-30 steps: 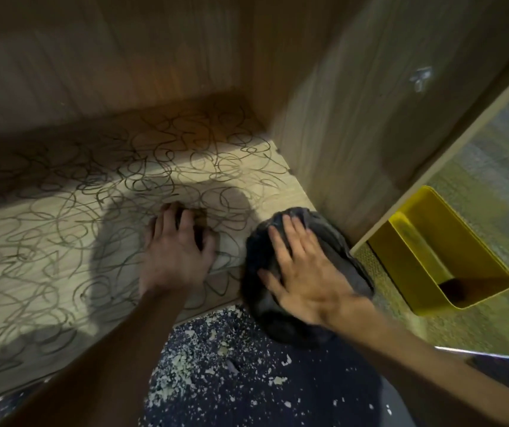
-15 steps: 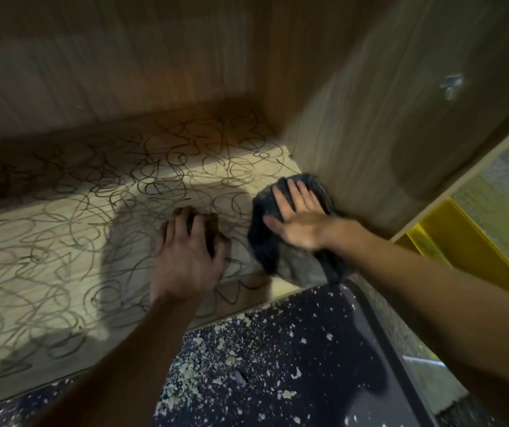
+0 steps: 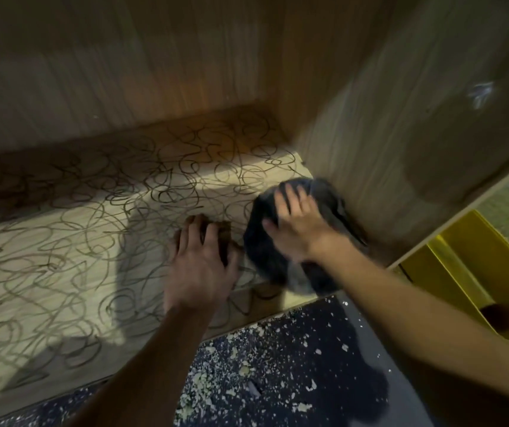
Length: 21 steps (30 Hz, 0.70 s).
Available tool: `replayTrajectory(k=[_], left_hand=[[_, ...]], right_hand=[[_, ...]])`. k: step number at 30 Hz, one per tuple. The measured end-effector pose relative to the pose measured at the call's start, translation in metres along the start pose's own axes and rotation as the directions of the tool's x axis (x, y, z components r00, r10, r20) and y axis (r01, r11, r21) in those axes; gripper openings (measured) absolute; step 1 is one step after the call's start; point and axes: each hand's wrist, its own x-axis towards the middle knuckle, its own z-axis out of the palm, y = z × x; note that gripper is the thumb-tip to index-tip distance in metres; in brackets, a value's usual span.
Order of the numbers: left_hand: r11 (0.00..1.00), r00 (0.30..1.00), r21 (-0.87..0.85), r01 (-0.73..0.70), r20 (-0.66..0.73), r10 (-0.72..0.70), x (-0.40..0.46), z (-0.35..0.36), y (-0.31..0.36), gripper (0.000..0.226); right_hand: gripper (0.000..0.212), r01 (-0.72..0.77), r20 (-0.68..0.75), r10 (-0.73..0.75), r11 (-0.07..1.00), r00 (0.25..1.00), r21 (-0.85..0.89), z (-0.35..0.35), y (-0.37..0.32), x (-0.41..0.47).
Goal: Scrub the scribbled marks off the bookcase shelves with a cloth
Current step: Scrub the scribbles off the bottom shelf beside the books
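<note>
Dark scribbled marks [image 3: 99, 229] cover nearly the whole shelf [image 3: 9, 306], so scrubbing looks barely begun: the right hand [image 3: 297, 229] presses flat-fingered on the grey cloth [image 3: 265, 241] in the right corner, while the left hand [image 3: 199, 266] rests open beside it.

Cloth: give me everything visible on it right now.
The cloth is dark grey, soft and bunched into a rounded wad, motion-blurred. It lies on the scribbled shelf at its right front corner, close to the side panel; whether they touch is unclear. One end hangs past the shelf's front edge. The right hand presses flat on top with fingers spread. The left hand rests on the shelf just beside it.
</note>
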Motion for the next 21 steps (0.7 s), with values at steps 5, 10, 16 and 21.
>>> replayTrajectory(k=[5,10,16,21], left_hand=[[1.0,1.0,0.002,0.009,0.003,-0.009,0.002,0.001,0.001,0.054],[1.0,1.0,-0.009,-0.003,-0.006,0.003,0.0,-0.001,-0.001,0.053],[0.999,1.0,-0.044,0.0,0.002,0.0,0.002,-0.003,-0.001,0.049],[0.999,0.995,-0.038,-0.026,0.097,0.03,-0.001,-0.008,-0.006,0.062]], right_hand=[[0.074,0.273,-0.158,-0.285,0.958,0.945,-0.089,0.033,0.005,-0.089],[0.065,-0.033,0.004,0.033,0.999,0.999,0.011,-0.02,0.005,0.036],[0.078,0.269,-0.213,-0.256,0.962,0.943,0.037,0.029,-0.018,-0.085],[0.066,0.03,-0.057,-0.03,1.0,0.998,-0.001,-0.018,0.008,0.022]])
